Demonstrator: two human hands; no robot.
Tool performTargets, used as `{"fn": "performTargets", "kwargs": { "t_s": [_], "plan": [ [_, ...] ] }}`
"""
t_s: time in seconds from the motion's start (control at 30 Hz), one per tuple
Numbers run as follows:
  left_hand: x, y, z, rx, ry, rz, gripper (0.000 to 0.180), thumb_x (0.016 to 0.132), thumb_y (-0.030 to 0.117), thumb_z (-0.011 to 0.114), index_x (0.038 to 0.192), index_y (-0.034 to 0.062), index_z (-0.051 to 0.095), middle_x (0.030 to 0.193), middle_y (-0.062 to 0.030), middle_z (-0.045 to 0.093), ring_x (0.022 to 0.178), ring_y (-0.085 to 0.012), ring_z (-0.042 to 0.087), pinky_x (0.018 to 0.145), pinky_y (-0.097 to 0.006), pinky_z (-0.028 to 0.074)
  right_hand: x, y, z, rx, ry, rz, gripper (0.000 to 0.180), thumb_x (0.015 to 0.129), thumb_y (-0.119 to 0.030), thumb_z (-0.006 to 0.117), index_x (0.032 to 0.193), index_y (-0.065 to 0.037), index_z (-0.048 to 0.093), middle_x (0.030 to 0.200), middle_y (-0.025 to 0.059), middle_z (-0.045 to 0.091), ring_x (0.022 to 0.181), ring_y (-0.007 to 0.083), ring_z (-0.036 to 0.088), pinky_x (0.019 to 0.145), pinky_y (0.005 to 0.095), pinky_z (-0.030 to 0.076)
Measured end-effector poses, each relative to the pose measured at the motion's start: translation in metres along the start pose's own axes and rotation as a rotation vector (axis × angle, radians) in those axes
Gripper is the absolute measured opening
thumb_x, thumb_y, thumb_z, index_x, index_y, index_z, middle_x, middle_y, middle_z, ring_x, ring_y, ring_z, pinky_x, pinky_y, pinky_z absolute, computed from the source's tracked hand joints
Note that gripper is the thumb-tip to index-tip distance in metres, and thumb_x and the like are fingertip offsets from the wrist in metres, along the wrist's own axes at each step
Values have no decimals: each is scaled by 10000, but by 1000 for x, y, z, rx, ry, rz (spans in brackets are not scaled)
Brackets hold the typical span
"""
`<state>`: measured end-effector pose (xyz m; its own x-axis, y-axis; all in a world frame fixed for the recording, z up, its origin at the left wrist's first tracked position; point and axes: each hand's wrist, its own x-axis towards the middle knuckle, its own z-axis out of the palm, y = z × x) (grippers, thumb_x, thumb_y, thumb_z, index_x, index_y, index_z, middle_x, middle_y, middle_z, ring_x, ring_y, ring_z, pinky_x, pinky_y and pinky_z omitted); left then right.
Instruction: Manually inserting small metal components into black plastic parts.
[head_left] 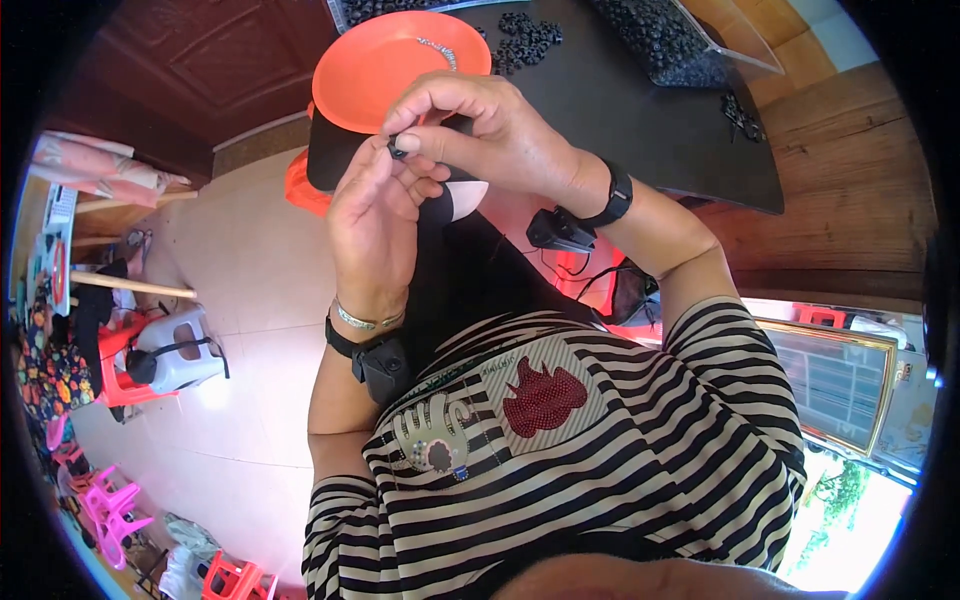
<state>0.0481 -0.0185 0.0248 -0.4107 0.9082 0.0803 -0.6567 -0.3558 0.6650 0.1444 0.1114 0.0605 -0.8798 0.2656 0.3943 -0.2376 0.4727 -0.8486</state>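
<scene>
Just in front of the dark table's near edge, my two hands meet around a small black piece (396, 149). My left hand (375, 205) pinches it from below, its other fingers curled loosely. From above, the thumb and forefinger of my right hand (495, 125) close on the same piece. Fingertips cover much of it, so its exact kind cannot be made out. Behind the hands lies a round orange plate (375, 65), on which small silvery metal pieces (440, 52) form a short curved row.
The black table (620, 130) bears a loose cluster of small black pieces (525, 42). Farther right stands a clear bin (665, 45) full of similar black pieces. More dark bits (742, 118) lie near the right edge. A grey stool (180, 350) stands at left on the floor.
</scene>
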Motion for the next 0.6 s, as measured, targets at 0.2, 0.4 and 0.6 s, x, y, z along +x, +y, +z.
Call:
{"fn": "performTargets", "kwargs": {
  "t_s": [0.2,0.4,0.6],
  "plan": [
    [-2,2,4,-15,28,21,238,937,188,434,1051,-5,514,1002,-104,583,889,-188,575,760,-302,448,-8,9,11,76,73,-110,187,842,-19,634,1029,-21,624,938,39,641,817,87,605,719,228,499],
    [-4,2,5,16,39,26,212,939,184,441,1017,6,522,963,-102,599,884,-185,580,768,-295,450,-13,8,16,483,93,22,160,876,-10,588,1032,-1,621,975,57,637,810,82,596,695,217,497],
    [-5,1,4,121,29,23,208,938,194,452,999,10,527,905,-96,612,882,-191,589,777,-289,445,-8,12,10,502,80,117,144,902,-26,558,1025,3,628,946,46,642,808,64,587,703,212,492]
  ]
}}
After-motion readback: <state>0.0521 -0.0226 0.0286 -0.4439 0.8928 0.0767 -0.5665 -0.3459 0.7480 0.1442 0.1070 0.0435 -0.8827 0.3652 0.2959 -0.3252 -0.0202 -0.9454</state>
